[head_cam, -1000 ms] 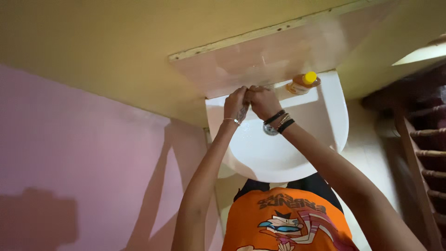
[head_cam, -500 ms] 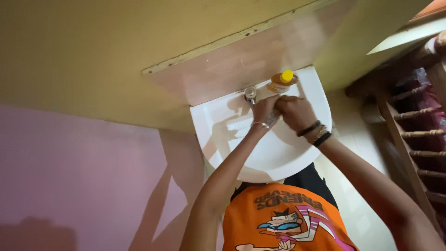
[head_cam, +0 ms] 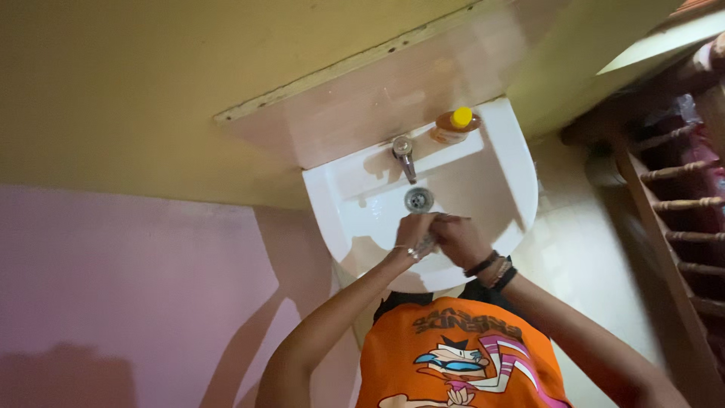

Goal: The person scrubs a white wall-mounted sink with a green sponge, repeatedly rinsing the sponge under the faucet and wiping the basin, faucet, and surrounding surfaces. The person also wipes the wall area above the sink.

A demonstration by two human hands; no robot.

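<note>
Leftmost, pink wall [head_cam: 113, 287] filling the lower left of the frame, under a yellow band above. Near centre, white ceramic wash basin [head_cam: 510, 162] with round steel drain [head_cam: 418, 199] and chrome tap [head_cam: 404, 155] at its back edge. Below the drain, left hand [head_cam: 414, 232] and right hand [head_cam: 459, 240] pressed together over the bowl, fingers curled against each other; anything between them cannot be told. Further right, amber bottle with yellow cap [head_cam: 453, 125] lying on the rim just beside the tap. Far right, dark wooden rungs [head_cam: 680, 204].
</note>
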